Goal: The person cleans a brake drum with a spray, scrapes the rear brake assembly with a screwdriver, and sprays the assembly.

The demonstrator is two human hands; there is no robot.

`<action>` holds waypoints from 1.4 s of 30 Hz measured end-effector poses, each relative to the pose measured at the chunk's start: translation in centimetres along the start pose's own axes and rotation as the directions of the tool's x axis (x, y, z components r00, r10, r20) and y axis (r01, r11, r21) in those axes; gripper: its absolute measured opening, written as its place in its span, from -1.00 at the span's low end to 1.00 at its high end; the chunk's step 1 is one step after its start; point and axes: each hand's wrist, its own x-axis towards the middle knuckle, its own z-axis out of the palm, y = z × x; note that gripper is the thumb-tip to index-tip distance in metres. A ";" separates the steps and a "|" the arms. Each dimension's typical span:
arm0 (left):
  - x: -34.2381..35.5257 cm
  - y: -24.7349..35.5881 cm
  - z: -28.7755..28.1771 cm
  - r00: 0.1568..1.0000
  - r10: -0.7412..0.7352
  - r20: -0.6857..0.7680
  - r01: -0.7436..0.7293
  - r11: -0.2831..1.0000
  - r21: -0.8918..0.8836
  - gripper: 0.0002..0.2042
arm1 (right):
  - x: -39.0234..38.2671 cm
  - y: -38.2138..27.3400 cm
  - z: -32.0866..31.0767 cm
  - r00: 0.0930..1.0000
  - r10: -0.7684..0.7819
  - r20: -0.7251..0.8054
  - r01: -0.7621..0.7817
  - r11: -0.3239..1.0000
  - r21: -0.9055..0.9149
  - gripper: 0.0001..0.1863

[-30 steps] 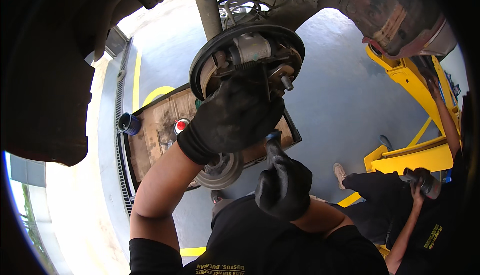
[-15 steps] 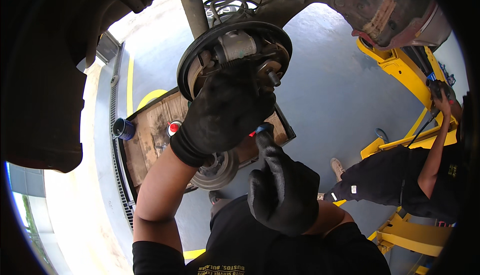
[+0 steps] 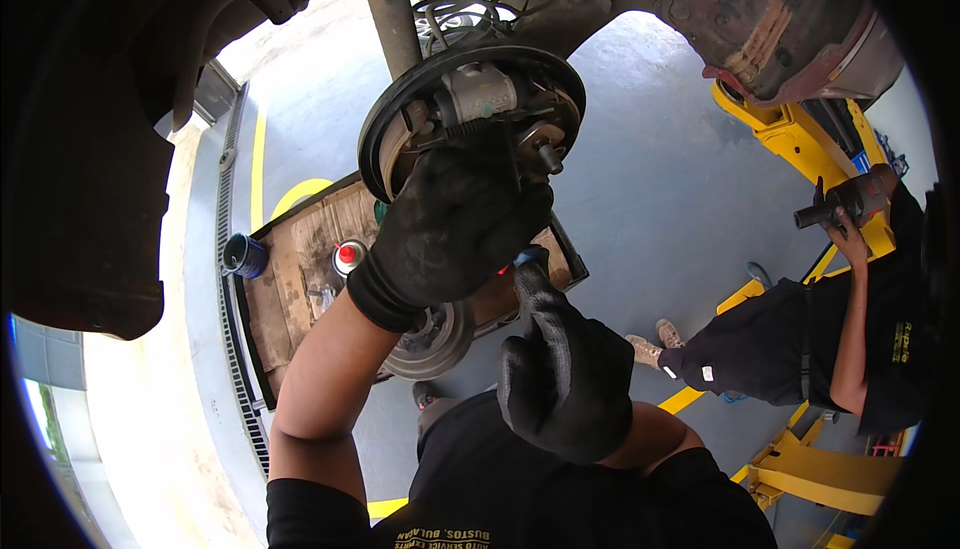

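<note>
An uncovered drum brake assembly (image 3: 478, 99) hangs in front of me, its wheel cylinder, coil spring and hub in sight. My left hand (image 3: 455, 224), in a black glove, reaches against its lower part with the fingers curled; what they grip is hidden. Just below and to the right is my gloved right hand (image 3: 565, 369), its fingers folded and one digit pressed to the blue end of a small blue-and-red tool (image 3: 530, 255). The rest of that tool runs out of sight behind my left hand.
Below the brake is a wooden-topped tray (image 3: 283, 289) bearing a blue cup (image 3: 246, 256), a red-capped can (image 3: 347, 257) and a brake drum (image 3: 435, 344). At right, a co-worker (image 3: 780, 339) holds an impact wrench (image 3: 845, 201) beside a yellow lift arm (image 3: 770, 119).
Both my hands stay nearly in place at the brake. The co-worker has shifted and turned, and the impact wrench now points left, farther into view.
</note>
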 end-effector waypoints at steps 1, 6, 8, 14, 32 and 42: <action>0.1 0.0 -0.1 1.000 -0.003 0.011 0.003 1.000 0.004 -0.73 | 0.0 -0.1 -0.1 0.999 0.027 0.027 -0.027 1.000 0.000 -0.50; 0.2 0.2 -0.5 0.999 -0.003 0.048 0.003 1.000 -0.011 -0.74 | -0.2 0.8 0.8 0.997 -0.048 -0.061 0.050 0.998 0.036 -0.39; 0.6 0.3 -0.7 0.994 -0.011 0.111 0.007 0.999 0.033 -0.74 | -0.7 0.9 0.9 0.998 -0.047 -0.043 0.048 0.999 0.022 -0.38; 0.2 0.3 -0.8 0.983 0.036 0.180 -0.062 0.988 0.142 -0.76 | -1.8 1.9 2.4 0.990 -0.093 -0.109 0.096 0.995 0.020 -0.38; -4.0 7.1 -6.1 0.986 -0.156 0.063 0.140 0.968 0.208 -0.74 | -5.3 3.2 -0.7 0.961 -0.149 0.235 0.015 0.871 0.491 -0.29; -39.8 11.8 -11.4 -0.136 -0.984 0.119 0.630 0.007 0.777 -0.81 | -12.6 10.5 20.5 0.739 0.161 0.654 -0.262 0.963 0.058 -0.02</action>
